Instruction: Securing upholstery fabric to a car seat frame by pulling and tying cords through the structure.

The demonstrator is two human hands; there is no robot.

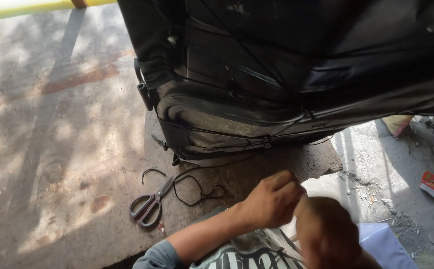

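My left hand (271, 199) reaches in from the lower left in a grey sleeve, its fingers curled into a fist; nothing shows inside it. Close beside it on the right is my right hand (326, 233), blurred and seen from the back, so its grip is hidden. Both hover over a black-and-white printed fabric (249, 255) at the bottom edge. Just beyond them a large black bag (256, 74) stands on the concrete, bound with thin black cord (237, 133). Scissors (149, 204) with dark handles lie shut on the floor to the left of my hands, next to a loose loop of black cord (197, 193).
A concrete floor (62, 124) in dappled shade spreads to the left. A yellow strip (22, 8) runs along the top left. A small red box (431, 184) lies among the grit at the right. A pale blue-white sheet (386, 244) sits at the bottom right.
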